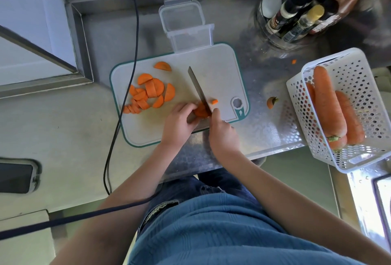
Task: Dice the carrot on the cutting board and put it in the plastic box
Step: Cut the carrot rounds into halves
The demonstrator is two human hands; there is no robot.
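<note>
Carrot half-moons (146, 93) lie heaped on the left part of the cutting board (218, 68), one more slice apart at the far side. Right of them, near the board's near edge, the left hand (178, 123) curls its fingers over the remaining carrot piece (201, 111), pinning it down. The knife (198, 89) stands against that piece, blade pointing far and slightly left, with the right hand (222, 135) wrapped round its handle. A small cut chunk (214, 101) sits just right of the blade. Beyond the board's far edge, touching it, the plastic box (191, 37) stands open, apparently empty, its lid (182, 14) behind it. Farther right, whole carrots lie in a white basket (355, 70).

Carrot is stiff and dense, and rounded slices likely roll or skid, so flat-side-down handling seems wise. Diced bits should be light and best scooped together rather than picked singly.
</note>
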